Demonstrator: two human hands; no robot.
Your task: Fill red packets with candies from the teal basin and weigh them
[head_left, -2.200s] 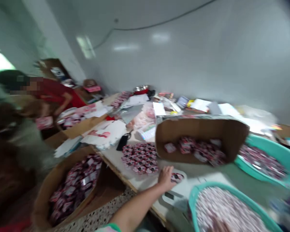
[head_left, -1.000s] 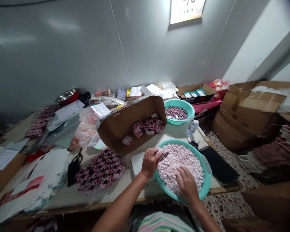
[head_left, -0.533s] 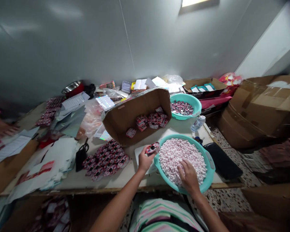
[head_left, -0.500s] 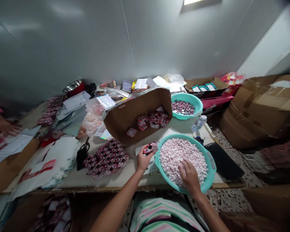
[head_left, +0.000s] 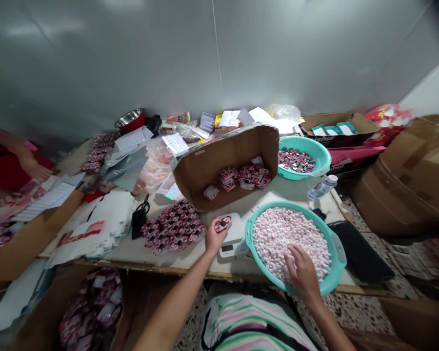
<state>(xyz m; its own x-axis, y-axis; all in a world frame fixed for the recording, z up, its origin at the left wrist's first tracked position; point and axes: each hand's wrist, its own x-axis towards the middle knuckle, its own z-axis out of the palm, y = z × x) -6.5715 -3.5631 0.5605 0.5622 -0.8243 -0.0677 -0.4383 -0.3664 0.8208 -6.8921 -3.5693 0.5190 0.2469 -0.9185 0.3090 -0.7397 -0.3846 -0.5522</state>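
Note:
My left hand (head_left: 215, 237) is closed around a small red, white and black printed box (head_left: 223, 224) with a dark round spot on its face. It holds the box over the left edge of a white digital scale (head_left: 235, 237). To the right stands a turquoise basin (head_left: 337, 279) heaped with small white and pinkish pellets (head_left: 278, 234). My right hand (head_left: 303, 270) rests on the near part of this heap, its fingers apart; whether any pellet is under them is hidden. Left of the scale, many matching printed boxes (head_left: 171, 229) lie in close rows.
A cardboard box (head_left: 199, 170) tipped on its side holds several printed packs. Behind the pellets, another turquoise basin (head_left: 325, 158) contains small round pieces. A plastic bottle (head_left: 322, 187) and black pouch (head_left: 358, 251) lie rightward. A co-worker's hand (head_left: 38, 169) is at far left.
The view has swung left, so things sit further right. My left hand has drawn the box away from the basin's rim, uncovering more of the scale. My right hand stays on the pellets.

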